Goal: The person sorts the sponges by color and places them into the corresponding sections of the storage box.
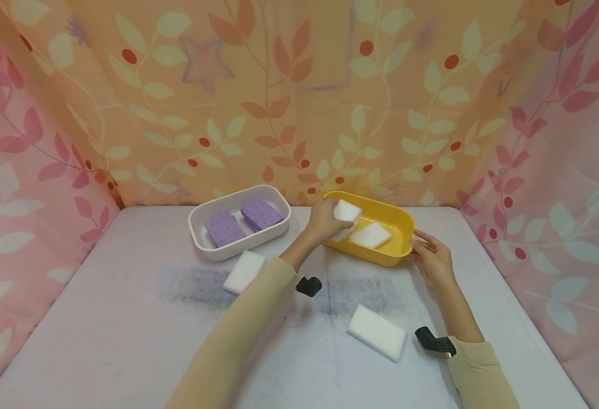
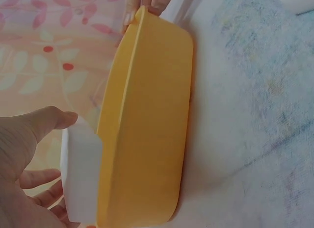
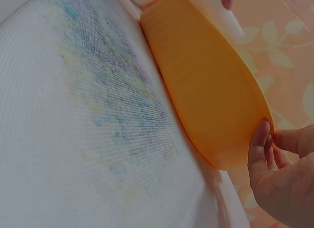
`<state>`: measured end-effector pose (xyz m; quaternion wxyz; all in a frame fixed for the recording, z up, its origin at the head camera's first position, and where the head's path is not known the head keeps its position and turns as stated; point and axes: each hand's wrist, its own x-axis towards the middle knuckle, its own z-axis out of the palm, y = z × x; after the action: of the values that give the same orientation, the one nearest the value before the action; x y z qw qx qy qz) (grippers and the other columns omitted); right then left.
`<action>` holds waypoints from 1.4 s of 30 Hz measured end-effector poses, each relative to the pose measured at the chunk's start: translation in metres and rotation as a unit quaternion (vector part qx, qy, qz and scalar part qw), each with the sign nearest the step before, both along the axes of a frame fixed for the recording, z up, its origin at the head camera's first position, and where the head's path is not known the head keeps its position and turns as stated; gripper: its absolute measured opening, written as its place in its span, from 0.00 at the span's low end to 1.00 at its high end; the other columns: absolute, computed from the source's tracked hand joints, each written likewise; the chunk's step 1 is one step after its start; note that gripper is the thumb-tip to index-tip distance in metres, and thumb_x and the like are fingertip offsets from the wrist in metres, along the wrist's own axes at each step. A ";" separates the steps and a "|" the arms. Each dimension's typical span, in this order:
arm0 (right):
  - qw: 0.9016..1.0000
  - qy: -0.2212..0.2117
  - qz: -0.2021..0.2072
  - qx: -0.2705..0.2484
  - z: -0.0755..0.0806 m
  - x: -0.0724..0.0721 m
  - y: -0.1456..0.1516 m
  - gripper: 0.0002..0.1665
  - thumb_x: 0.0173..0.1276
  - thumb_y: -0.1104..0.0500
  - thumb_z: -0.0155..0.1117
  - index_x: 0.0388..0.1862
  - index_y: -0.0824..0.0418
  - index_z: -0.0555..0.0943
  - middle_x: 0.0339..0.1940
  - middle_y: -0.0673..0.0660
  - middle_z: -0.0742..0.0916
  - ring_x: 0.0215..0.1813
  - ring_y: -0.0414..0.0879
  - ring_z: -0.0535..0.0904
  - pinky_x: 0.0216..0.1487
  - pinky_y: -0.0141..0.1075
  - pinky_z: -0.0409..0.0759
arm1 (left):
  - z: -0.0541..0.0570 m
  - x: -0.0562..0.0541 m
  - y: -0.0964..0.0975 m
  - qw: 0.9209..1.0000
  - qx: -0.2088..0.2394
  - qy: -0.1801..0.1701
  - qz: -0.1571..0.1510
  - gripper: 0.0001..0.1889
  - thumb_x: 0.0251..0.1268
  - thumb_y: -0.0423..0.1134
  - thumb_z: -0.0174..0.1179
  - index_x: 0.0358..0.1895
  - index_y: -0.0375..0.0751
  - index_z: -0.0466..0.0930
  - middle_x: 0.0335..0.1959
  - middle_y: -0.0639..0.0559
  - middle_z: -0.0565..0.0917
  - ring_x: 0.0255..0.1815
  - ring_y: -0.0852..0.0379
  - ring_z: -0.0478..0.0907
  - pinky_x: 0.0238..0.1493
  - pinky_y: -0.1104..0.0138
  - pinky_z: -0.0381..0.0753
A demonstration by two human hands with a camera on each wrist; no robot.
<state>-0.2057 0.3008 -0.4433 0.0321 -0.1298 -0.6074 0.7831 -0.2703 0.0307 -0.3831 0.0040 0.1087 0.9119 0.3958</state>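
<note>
In the head view my left hand [image 1: 326,220] holds a white sponge [image 1: 347,211] at the left end of a yellow tray [image 1: 402,250]. The left wrist view shows this white sponge [image 2: 83,171] between thumb and fingers, at the rim of the yellow tray [image 2: 152,125]. Another white sponge [image 1: 372,235] lies flat inside the tray. My right hand [image 1: 434,264] pinches the tray's right end; the right wrist view shows the right hand [image 3: 279,174] with thumb and fingers on the rim of the yellow tray [image 3: 206,81].
A pale tray [image 1: 238,249] with two purple sponges [image 1: 261,215] stands to the left. One white sponge [image 1: 244,271] lies before it, partly behind my left sleeve. Another white sponge [image 1: 377,333] lies nearer on the stained white tabletop [image 1: 100,329]. Patterned curtains [image 1: 299,102] enclose the table.
</note>
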 end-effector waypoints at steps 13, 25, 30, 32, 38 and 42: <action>1.000 0.000 -0.003 -0.001 -0.001 -0.001 0.001 0.24 0.78 0.64 0.64 0.70 0.64 0.73 0.33 0.46 0.87 0.31 0.36 0.83 0.36 0.24 0.84 | 0.000 -0.012 0.004 1.000 -0.020 0.004 0.023 0.36 0.64 0.46 0.76 0.71 0.30 0.76 0.65 0.38 0.76 0.64 0.43 0.72 0.70 0.57 0.76; 1.000 -0.008 -0.002 0.006 -0.004 -0.003 0.000 0.24 0.78 0.64 0.64 0.70 0.62 0.74 0.35 0.47 0.87 0.33 0.37 0.83 0.38 0.24 0.85 | -0.004 -0.019 0.010 0.999 -0.038 0.005 0.024 0.35 0.65 0.46 0.76 0.71 0.31 0.76 0.65 0.39 0.76 0.64 0.45 0.71 0.69 0.58 0.78; 1.000 -0.011 -0.002 0.017 -0.003 -0.003 0.000 0.29 0.79 0.63 0.63 0.75 0.65 0.70 0.35 0.46 0.86 0.33 0.36 0.82 0.38 0.24 0.84 | -0.006 -0.020 0.011 0.999 -0.040 0.005 0.026 0.35 0.65 0.47 0.76 0.70 0.31 0.76 0.65 0.39 0.76 0.64 0.45 0.72 0.69 0.58 0.78; 1.000 -0.014 -0.002 0.018 -0.002 -0.003 -0.001 0.31 0.79 0.63 0.63 0.77 0.66 0.68 0.35 0.46 0.86 0.32 0.36 0.82 0.38 0.24 0.84 | -0.007 -0.020 0.010 0.999 -0.032 0.003 0.025 0.36 0.65 0.47 0.76 0.70 0.31 0.76 0.65 0.38 0.74 0.64 0.45 0.71 0.71 0.58 0.77; 1.000 -0.013 -0.003 0.021 -0.002 -0.003 0.000 0.31 0.79 0.63 0.64 0.77 0.66 0.68 0.36 0.46 0.86 0.32 0.36 0.82 0.38 0.24 0.84 | -0.011 -0.018 0.009 1.000 -0.010 0.008 0.019 0.38 0.63 0.46 0.76 0.71 0.28 0.74 0.69 0.36 0.72 0.70 0.41 0.69 0.75 0.55 0.72; 1.000 -0.018 -0.005 0.017 -0.002 -0.003 0.001 0.30 0.79 0.63 0.63 0.76 0.64 0.69 0.35 0.46 0.86 0.32 0.36 0.82 0.38 0.24 0.84 | -0.013 -0.016 0.008 1.000 0.001 0.016 0.013 0.38 0.63 0.46 0.76 0.72 0.28 0.74 0.70 0.35 0.73 0.73 0.40 0.67 0.77 0.53 0.69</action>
<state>-0.2090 0.3020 -0.4450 0.0274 -0.1464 -0.6206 0.7699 -0.2864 0.0382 -0.3962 -0.0157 0.1034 0.9125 0.3954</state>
